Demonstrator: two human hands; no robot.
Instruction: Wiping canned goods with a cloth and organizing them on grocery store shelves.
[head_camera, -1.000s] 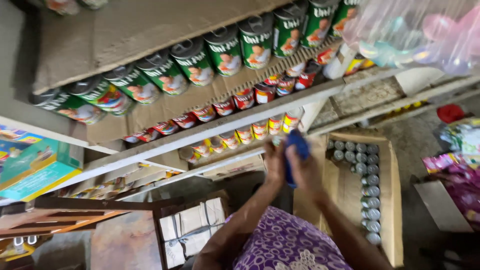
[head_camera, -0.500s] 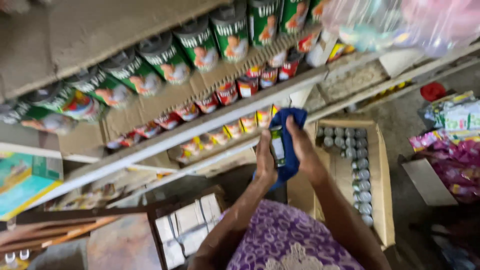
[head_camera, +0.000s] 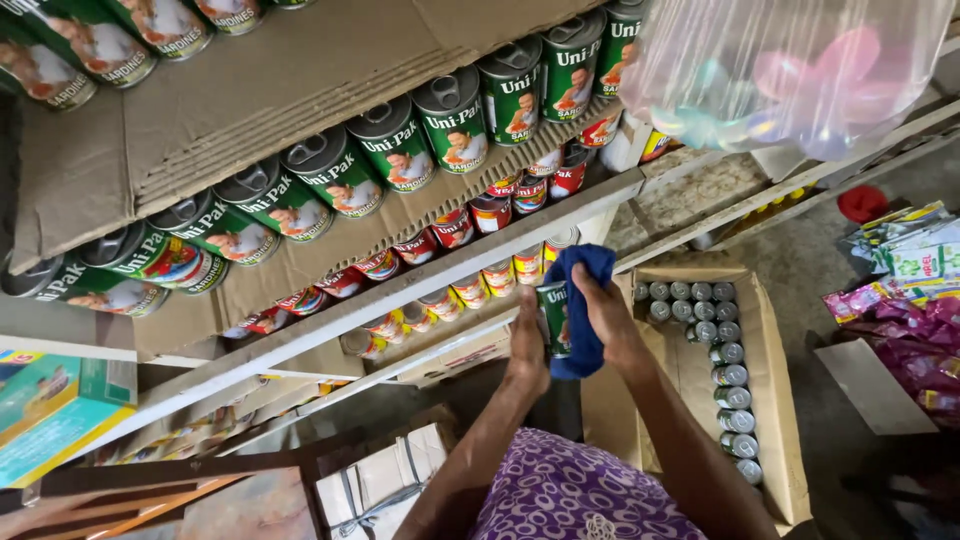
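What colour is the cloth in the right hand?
Blue; the cloth shows best in the head view.

Small green-labelled tin can (head_camera: 553, 318) with silver rim, half wrapped in plain blue cloth (head_camera: 580, 310). Purple sleeve (head_camera: 570, 495) with white swirl print. Shelf row of green-label cans (head_camera: 395, 145) with red-orange picture patches; lower red-label cans (head_camera: 490, 212). Brown cardboard box (head_camera: 770, 350) of silver-topped cans. Clear plastic bag (head_camera: 790, 70) showing pink and pale blue.

Green-labelled tins (head_camera: 395, 150) along shelves; teal carton (head_camera: 55, 415) lower left.
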